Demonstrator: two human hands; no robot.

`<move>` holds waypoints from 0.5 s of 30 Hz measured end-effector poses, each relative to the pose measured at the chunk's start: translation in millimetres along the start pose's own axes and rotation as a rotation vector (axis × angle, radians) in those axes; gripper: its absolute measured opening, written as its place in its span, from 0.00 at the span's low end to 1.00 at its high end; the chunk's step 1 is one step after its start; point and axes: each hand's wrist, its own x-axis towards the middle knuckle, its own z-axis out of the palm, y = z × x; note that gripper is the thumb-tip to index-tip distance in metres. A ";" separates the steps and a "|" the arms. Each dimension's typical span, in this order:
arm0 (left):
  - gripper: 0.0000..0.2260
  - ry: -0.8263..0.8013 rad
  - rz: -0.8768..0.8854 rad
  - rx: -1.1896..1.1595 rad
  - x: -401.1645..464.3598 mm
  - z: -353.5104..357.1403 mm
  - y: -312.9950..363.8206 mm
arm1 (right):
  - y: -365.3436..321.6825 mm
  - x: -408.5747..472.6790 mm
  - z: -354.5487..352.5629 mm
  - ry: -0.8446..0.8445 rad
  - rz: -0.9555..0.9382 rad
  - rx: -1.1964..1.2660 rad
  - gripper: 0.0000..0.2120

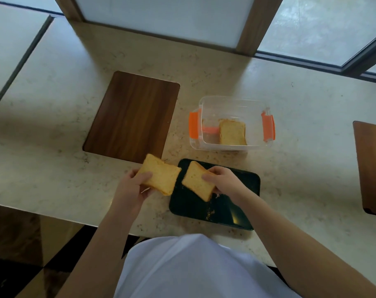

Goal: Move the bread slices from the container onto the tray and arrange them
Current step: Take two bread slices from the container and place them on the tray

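Note:
A dark rectangular tray point(243, 218) lies near the table's front edge, with crumbs on it. My right hand point(223, 179) grips one bread slice point(196, 181) tilted over the tray's left part. My left hand point(133, 183) holds a small stack of bread slices point(161, 174) just left of the tray, above the table. Behind the tray stands a clear plastic container point(232, 102) with orange clips, and one bread slice point(232, 133) leans inside it.
A wooden panel point(132, 117) is set into the pale stone table point(54, 164) to the left of the container. Another wooden panel point(372, 166) sits at the right edge. A wood-framed window runs along the table's back.

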 end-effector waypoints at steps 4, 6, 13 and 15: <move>0.14 0.025 -0.014 -0.042 4.3 -14.6 -4.5 | -14.9 21.6 3.3 0.013 -0.057 -0.237 0.10; 0.13 0.016 -0.024 -0.042 5.2 -18.5 -7.4 | -20.8 28.3 4.4 0.047 -0.100 -0.391 0.11; 0.13 0.023 -0.030 -0.011 5.8 -20.2 -14.0 | -24.5 34.1 12.2 0.095 -0.192 -0.729 0.19; 0.14 0.028 -0.012 0.024 5.4 -19.1 -12.9 | -25.3 33.5 11.6 0.091 -0.191 -0.801 0.19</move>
